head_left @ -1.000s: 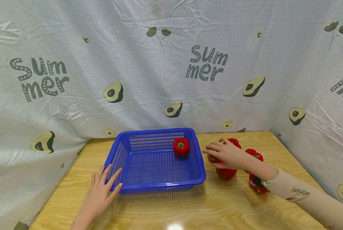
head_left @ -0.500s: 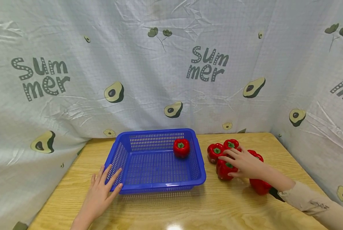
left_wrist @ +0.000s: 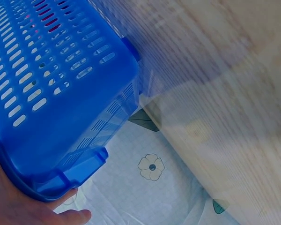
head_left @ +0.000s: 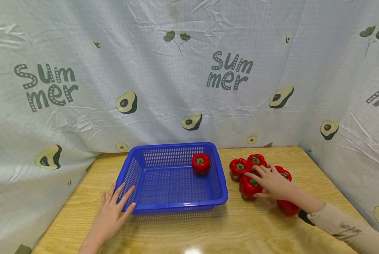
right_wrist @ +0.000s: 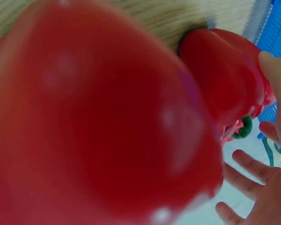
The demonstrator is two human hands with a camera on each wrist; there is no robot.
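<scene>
My right hand (head_left: 273, 183) hovers with spread fingers over a red bell pepper (head_left: 248, 190), its fingertips close to the green stem. Behind that one stand two more red bell peppers, a left one (head_left: 239, 170) and a back one (head_left: 255, 160). In the right wrist view, the thumb of the right hand (right_wrist: 271, 192) lies beside a bell pepper (right_wrist: 218, 75), and nothing is gripped. At the left, my left hand (head_left: 108, 215) rests its straight fingers on the front left corner of the blue plastic basket (head_left: 176, 205). One bell pepper (head_left: 200, 164) sits inside, near the right wall.
Partly behind the right forearm are two further bell peppers, one farther back (head_left: 284, 172) and one nearer (head_left: 287, 209). All stand on a wooden table (head_left: 183, 234). A printed curtain (head_left: 164, 77) hangs along the back and both sides.
My right hand has drawn back to the right, from above the left bell pepper to the front one, uncovering the two behind. The left hand and basket stay in place.
</scene>
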